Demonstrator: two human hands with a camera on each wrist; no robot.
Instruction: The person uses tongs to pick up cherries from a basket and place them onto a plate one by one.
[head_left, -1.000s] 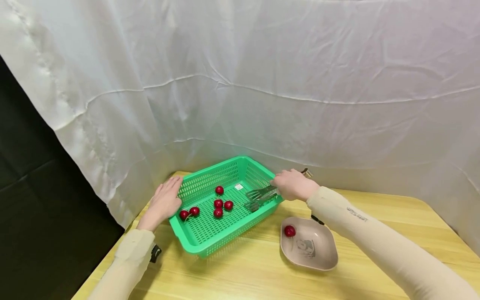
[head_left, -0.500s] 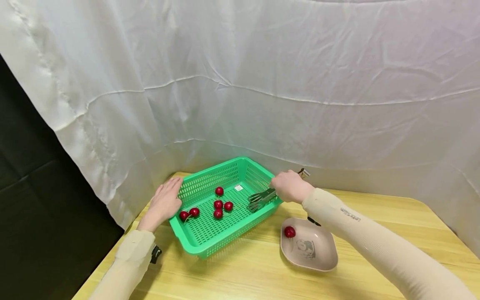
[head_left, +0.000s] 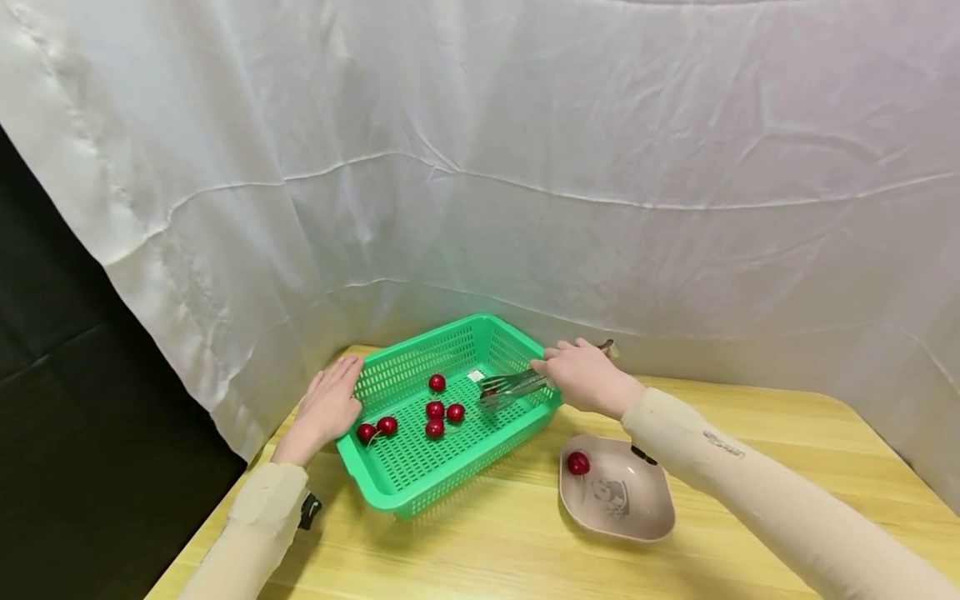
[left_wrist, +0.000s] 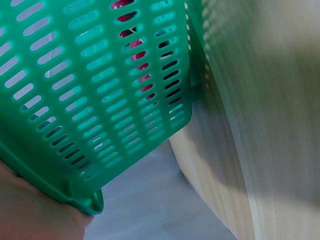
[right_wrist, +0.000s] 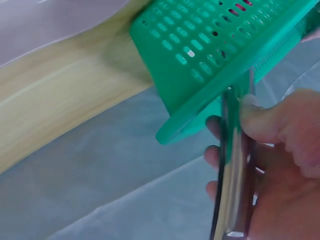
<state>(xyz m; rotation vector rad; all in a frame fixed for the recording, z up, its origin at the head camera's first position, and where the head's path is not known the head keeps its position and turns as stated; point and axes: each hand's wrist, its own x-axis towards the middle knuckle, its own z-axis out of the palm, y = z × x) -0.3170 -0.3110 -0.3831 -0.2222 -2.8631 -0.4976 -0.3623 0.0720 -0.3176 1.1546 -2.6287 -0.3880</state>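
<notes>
Metal tongs are gripped by my right hand, their slotted ends reaching over the right rim into a green basket. A bit of red cherry shows between those ends, mostly hidden by them. In the right wrist view, thumb and fingers press the tongs' arms from both sides. My left hand rests along the basket's left rim, fingers fairly straight; the left wrist view catches only part of it below the rim. Several cherries lie on the basket floor, two of them joined by a stem at the left.
A beige square dish with a panda print stands right of the basket, under my right forearm. One cherry sits in it. Pale curtains hang close behind the wooden table.
The tong ends have shifted slightly left and lifted off the basket floor, and red now shows between them. My right hand has turned a little. The left hand stays on the rim.
</notes>
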